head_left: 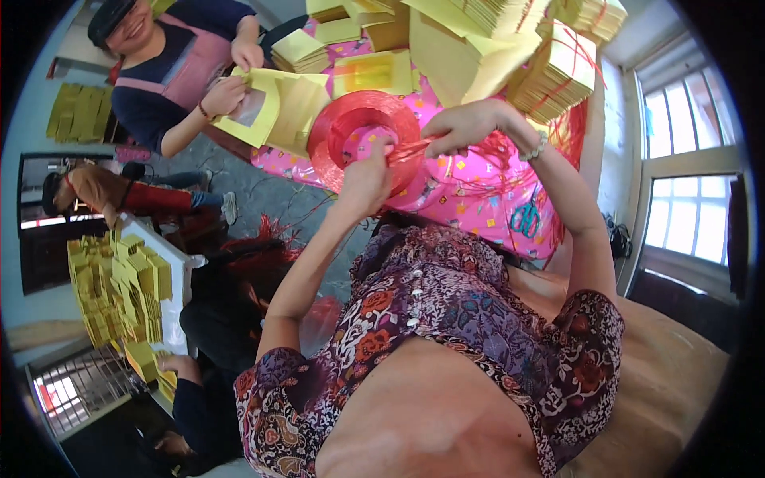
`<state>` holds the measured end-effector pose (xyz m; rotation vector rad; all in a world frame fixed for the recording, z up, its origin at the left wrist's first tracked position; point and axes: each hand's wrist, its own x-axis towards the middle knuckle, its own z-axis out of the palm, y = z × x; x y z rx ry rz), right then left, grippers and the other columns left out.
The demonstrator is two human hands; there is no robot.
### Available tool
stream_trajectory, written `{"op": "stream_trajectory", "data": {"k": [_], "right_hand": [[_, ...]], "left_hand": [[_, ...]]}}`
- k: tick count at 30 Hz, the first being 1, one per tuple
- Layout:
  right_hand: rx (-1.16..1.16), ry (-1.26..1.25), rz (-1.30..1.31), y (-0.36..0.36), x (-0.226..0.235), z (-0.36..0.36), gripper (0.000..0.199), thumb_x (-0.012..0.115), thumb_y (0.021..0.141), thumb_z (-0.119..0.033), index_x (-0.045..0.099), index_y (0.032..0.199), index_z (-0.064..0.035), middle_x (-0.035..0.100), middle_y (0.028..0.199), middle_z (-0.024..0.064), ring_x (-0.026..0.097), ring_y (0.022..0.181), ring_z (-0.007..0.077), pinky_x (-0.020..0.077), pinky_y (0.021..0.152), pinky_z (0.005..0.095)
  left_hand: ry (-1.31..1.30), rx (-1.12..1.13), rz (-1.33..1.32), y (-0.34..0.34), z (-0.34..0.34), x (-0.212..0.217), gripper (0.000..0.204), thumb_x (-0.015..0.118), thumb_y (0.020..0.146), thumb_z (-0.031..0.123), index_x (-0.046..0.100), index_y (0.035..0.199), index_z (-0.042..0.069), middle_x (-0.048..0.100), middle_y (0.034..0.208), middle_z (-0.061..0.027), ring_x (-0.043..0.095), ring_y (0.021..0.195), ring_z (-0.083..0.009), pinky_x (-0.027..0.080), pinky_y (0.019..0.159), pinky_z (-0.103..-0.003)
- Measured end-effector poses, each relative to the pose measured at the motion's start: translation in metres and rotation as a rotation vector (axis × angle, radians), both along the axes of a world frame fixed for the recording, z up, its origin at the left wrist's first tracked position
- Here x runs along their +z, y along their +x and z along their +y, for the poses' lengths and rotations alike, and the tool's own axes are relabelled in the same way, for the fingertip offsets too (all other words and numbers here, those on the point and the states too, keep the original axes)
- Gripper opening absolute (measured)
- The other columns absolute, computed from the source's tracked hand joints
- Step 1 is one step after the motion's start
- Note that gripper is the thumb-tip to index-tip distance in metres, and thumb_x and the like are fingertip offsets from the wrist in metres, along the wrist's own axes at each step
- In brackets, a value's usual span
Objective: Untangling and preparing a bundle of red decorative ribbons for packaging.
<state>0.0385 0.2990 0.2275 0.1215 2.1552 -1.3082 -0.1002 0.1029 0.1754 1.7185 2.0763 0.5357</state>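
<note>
One red ribbon spool (362, 131), one scissors (524, 218)

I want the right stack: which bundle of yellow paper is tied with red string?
The tied bundle at the upper right, above the right hand: red string crosses it. The loose stacks near the co-worker show none.

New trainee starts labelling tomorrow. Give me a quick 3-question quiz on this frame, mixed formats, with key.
1. True or false: the left hand touches the red ribbon spool.
2. Multiple choice: what lies on the pink patterned tablecloth to the right of the person's right forearm? A) a hammer B) scissors with teal handles C) a stapler
3. Fill in: the right hand pinches a strand of ____ ribbon.

Key: 1 true; 2 B; 3 red. Stacks of yellow paper tied with red ribbon sit at the table's far side.
</note>
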Motion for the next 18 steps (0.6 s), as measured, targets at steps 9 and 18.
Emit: {"op": "stream_trajectory", "data": {"k": [9,18], "right_hand": [[-0.347,-0.252,0.026,0.044,0.018,0.018,0.028,0.047,0.093,-0.028,0.052,0.087,-0.0016,0.042,0.061,-0.0047,0.042,0.053,0.0054,0.0379,0.049,0.0212],[-0.13,0.177,0.025,0.022,0.052,0.012,0.032,0.044,0.091,-0.031,0.054,0.091,0.0001,0.048,0.067,0.0014,0.045,0.058,0.0122,0.0413,0.054,0.0257]], "left_hand": [[0.149,-0.081,-0.028,-0.017,0.02,-0.004,0.036,0.054,0.084,0.018,0.038,0.114,0.005,0.057,0.069,-0.024,0.057,0.065,-0.0428,0.043,0.057,-0.05],[-0.123,-0.432,-0.161,-0.034,0.048,0.021,0.045,0.061,0.082,0.028,0.044,0.116,0.002,0.059,0.093,-0.0178,0.058,0.087,-0.0282,0.045,0.075,-0.036]]}}
